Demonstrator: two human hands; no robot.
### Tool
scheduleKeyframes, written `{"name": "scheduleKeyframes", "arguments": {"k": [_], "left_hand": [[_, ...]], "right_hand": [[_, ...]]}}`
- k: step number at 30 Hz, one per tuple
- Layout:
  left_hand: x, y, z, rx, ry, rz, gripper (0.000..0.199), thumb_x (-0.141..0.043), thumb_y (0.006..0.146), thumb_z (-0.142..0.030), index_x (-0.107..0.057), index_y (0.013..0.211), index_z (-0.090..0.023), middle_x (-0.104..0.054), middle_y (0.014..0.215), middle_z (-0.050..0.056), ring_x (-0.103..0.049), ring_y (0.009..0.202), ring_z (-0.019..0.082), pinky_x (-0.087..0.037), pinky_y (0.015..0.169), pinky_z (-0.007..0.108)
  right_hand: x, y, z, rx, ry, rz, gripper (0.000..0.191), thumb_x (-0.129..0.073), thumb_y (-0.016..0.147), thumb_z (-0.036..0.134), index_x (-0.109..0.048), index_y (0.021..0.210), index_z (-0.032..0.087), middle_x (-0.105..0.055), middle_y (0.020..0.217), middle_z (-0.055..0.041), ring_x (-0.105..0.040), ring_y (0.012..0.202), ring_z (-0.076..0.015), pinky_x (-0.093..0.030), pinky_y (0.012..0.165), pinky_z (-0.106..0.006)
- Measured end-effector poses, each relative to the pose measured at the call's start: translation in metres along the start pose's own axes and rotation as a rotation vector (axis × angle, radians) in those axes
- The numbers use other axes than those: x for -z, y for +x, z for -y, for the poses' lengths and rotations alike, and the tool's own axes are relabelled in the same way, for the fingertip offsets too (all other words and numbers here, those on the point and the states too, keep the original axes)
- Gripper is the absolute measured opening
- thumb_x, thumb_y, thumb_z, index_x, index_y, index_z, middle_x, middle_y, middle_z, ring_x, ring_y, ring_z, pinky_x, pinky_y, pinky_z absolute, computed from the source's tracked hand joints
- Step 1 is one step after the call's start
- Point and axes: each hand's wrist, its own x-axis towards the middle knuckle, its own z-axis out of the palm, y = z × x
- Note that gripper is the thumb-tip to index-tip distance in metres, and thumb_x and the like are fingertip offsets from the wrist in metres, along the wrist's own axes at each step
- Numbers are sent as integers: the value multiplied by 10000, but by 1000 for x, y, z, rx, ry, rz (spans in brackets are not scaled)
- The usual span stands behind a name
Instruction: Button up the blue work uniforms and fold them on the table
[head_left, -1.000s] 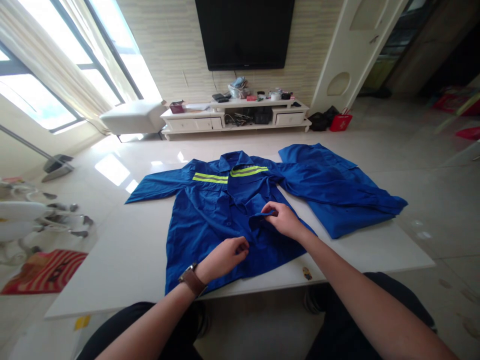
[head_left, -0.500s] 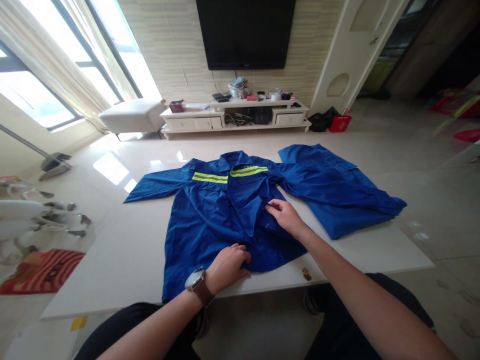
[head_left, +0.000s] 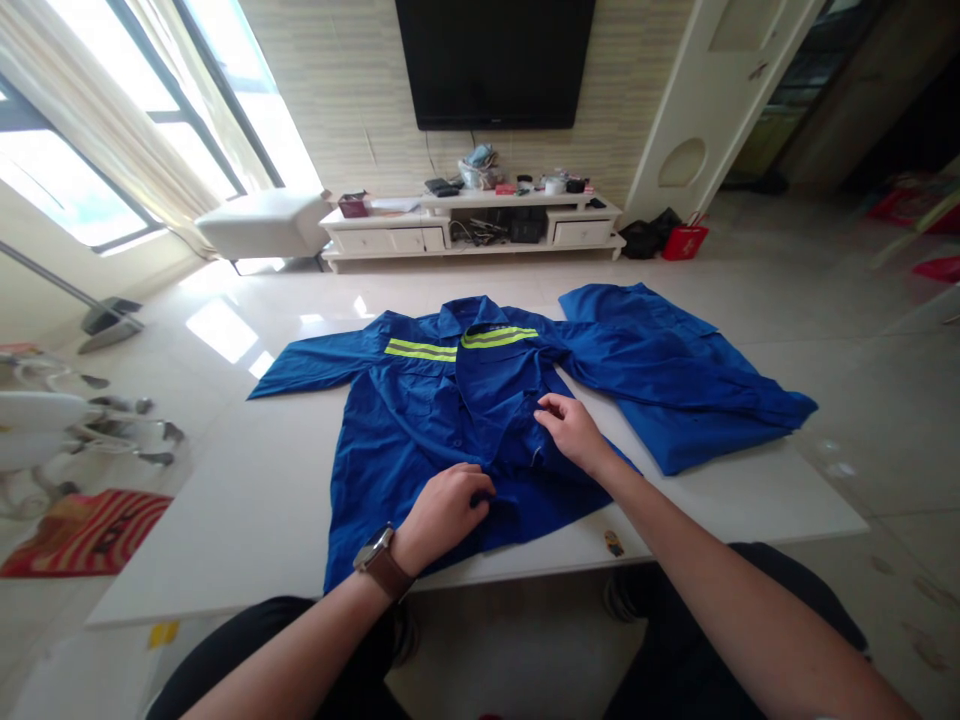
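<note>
A blue work jacket [head_left: 405,450] with yellow-green reflective strips across the chest lies front up, its collar at the far side and its sleeves spread. My left hand [head_left: 446,512], a brown-strapped watch on its wrist, is curled on the lower front, with fingers closed on the cloth near the front edge. Higher and to the right, my right hand [head_left: 571,432] has thumb and forefinger pinched at the front panel, where the fabric bunches. The fingertips of the left hand are partly hidden.
The jacket lies on a white table [head_left: 217,500]. Another folded blue garment [head_left: 675,430] is under its right-hand sleeve. A small cartoon sticker [head_left: 613,543] marks the table's near edge. Beyond stand a white TV cabinet [head_left: 382,238] and a grey bench [head_left: 262,220].
My left hand has moved up and left from the hem, its fingers curling in. The raised front flap beside my right hand now lies flatter. My right hand has barely shifted.
</note>
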Motion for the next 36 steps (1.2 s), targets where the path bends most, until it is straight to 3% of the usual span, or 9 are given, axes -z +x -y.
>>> {"name": "scheduleKeyframes", "arguments": {"k": [7,11,15,19,28,36], "left_hand": [[0,-1,-2,-107,-7,-178,174,-592,805,-90,-708,821,-218,-634,857,13,-604,777,144,-443,716,252],[-3,-4,0,-159,3,-290,167,-577,840,-92,-692,853,-213,-609,841,3,-569,695,116,-423,659,242],[-3,-5,-1,-155,2,-397,197,-544,890,-121,-694,983,-207,-636,863,10,-572,662,114,-430,626,242],[-2,-5,0,-141,-6,-380,283,-528,914,-118,-702,1115,-216,-664,894,14,-599,671,112,-452,635,236],[-8,-4,4,-191,-95,-351,188,-668,829,-84,-758,938,-208,-639,813,-5,-571,620,85,-449,601,203],[-6,-2,5,-167,-75,-339,98,-655,911,-162,-713,970,-212,-684,986,21,-638,751,116,-495,693,229]], "right_hand": [[-14,-16,9,28,-26,225,143,-647,773,320,-661,773,178,-606,654,23,-532,623,-132,-403,603,-247],[-18,-23,14,37,-76,378,101,-663,758,262,-685,765,164,-601,622,25,-527,600,-119,-389,582,-233],[-21,-27,16,34,-78,444,88,-658,758,237,-696,764,158,-615,639,20,-539,614,-119,-391,583,-229],[-25,-29,13,37,-34,465,103,-652,773,243,-706,789,157,-615,649,23,-536,619,-117,-389,579,-225],[-27,-28,13,32,-13,413,101,-657,774,246,-700,784,156,-606,640,24,-520,610,-114,-375,574,-229],[-28,-26,11,3,11,409,150,-655,781,304,-688,780,157,-578,636,27,-486,604,-113,-357,575,-240]]}}
